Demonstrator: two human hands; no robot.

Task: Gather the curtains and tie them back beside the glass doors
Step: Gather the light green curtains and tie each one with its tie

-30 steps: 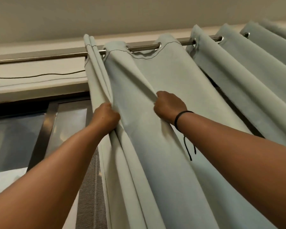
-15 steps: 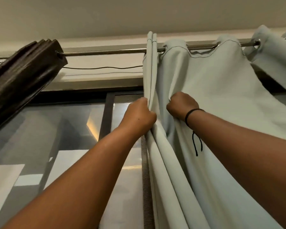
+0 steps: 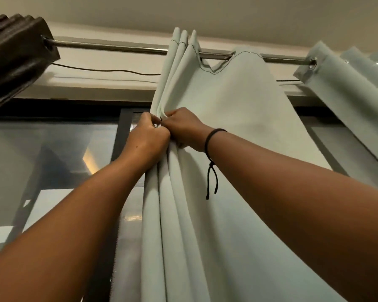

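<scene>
Dark curtain bunched at the left end of the rod. Glass door below the rod. Your left hand clenches the pale curtain folds well under the rod; your right hand, touching it, pinches the next pleat. Black cord bracelet on that wrist. Pale curtain hangs from the rod's middle rightward.

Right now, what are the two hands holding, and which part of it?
Both the left hand and right hand grip the pale green fabric curtain at its gathered leading folds, a little below the metal rod.
</scene>
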